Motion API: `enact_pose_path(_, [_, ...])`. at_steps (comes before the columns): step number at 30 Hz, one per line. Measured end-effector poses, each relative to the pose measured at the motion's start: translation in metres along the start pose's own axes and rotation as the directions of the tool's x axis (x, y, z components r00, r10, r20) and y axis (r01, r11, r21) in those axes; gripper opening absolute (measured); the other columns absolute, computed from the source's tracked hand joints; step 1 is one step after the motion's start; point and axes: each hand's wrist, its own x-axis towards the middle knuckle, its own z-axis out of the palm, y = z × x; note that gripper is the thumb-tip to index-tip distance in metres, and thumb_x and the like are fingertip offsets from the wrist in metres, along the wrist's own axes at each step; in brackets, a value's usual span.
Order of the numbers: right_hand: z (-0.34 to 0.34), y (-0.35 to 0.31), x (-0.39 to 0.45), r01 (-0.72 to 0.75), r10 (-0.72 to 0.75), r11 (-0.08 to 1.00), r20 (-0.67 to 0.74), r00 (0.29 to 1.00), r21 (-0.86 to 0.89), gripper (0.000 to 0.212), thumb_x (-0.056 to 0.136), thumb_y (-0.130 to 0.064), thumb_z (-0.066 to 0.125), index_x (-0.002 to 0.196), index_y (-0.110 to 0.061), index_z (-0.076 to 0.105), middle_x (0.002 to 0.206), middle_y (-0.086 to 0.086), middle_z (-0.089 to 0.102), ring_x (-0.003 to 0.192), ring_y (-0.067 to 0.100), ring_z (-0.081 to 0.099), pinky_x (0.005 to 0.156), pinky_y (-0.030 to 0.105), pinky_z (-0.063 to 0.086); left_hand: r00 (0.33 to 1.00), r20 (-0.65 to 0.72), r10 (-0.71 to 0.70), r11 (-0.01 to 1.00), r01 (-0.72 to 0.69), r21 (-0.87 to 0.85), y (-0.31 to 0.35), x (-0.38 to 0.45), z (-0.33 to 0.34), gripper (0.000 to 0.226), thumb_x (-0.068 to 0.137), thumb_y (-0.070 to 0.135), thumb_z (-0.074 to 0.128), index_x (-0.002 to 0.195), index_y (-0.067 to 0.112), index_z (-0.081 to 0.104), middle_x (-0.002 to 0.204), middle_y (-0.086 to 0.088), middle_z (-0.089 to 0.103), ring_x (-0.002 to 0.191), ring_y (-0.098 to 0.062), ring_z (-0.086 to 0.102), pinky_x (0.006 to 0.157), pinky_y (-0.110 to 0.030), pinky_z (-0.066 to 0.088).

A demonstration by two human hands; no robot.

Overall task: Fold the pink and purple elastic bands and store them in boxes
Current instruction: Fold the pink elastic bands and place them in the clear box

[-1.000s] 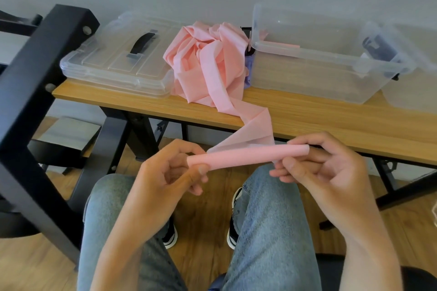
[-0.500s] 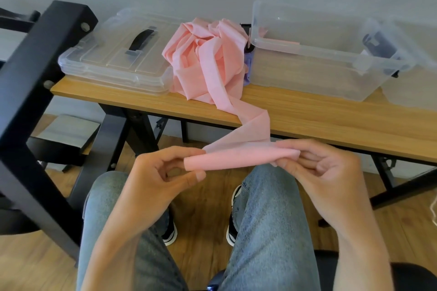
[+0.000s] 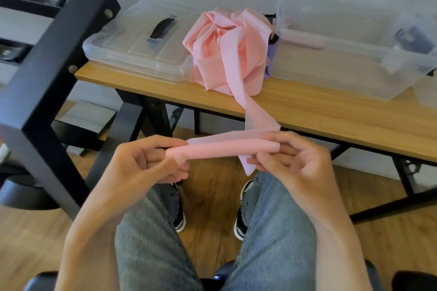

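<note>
Spanning near space between pinching left hand point(image 3: 146, 163) and pinching right hand point(image 3: 293, 160): long pink stretchy elastic band point(image 3: 222, 149), folded flat, tail feeding from far heap on wooden desk point(image 3: 331, 111), presumably for tension.

On the desk point(image 3: 319, 111), the lidded box point(image 3: 139, 40) sits at the left end, the open box point(image 3: 343, 64) to the right, the heap of bands point(image 3: 227, 54) between them. One band point(image 3: 255, 116) trails over the front edge to both hands below.
</note>
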Motion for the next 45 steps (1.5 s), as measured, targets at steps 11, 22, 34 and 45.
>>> enact_pose_path(11, [-0.005,0.005,0.006,-0.01,0.014,0.982,0.017,1.0,-0.187,0.036,0.077,-0.017,0.079,0.112,-0.025,0.075,0.102,-0.015,0.08,0.097,0.007,0.077,0.085,0.021,0.06,0.987,0.158,-0.021,0.954,-0.027,0.298,-0.019,0.008,-0.012,0.041,0.076,0.016,0.079,0.116,0.024,0.074,0.108,0.012,0.077,0.1,-0.01,0.073,0.083,-0.022,0.06])
enact_pose_path(22, [-0.008,-0.005,0.007,0.145,-0.108,0.951,0.146,0.983,-0.275,0.025,0.078,-0.014,0.078,0.096,-0.031,0.082,0.095,-0.017,0.08,0.094,0.007,0.077,0.083,0.02,0.06,0.922,0.353,-0.158,0.955,0.053,0.291,-0.031,0.022,0.014,0.064,0.087,0.078,0.05,0.136,0.039,0.064,0.128,0.019,0.068,0.108,-0.015,0.068,0.087,-0.025,0.054])
enact_pose_path(34, [-0.016,-0.025,-0.002,0.02,0.055,0.969,0.295,0.954,-0.247,0.027,0.07,-0.016,0.079,0.084,-0.039,0.082,0.086,-0.013,0.08,0.089,0.006,0.078,0.078,0.017,0.06,0.996,-0.081,-0.029,0.933,0.056,0.355,-0.047,0.044,0.06,0.017,0.082,0.027,0.085,0.076,0.022,0.069,0.07,0.009,0.071,0.06,-0.002,0.062,0.061,-0.017,0.05])
enact_pose_path(45, [-0.02,-0.02,-0.003,-0.035,0.107,0.968,0.283,0.953,-0.248,0.024,0.074,-0.011,0.079,0.087,-0.031,0.082,0.088,-0.008,0.081,0.09,0.01,0.078,0.082,0.021,0.06,0.958,-0.281,-0.059,0.853,0.195,0.484,-0.054,0.039,0.065,0.018,0.09,0.024,0.071,0.073,0.028,0.066,0.059,0.011,0.061,0.057,-0.003,0.059,0.05,-0.015,0.045])
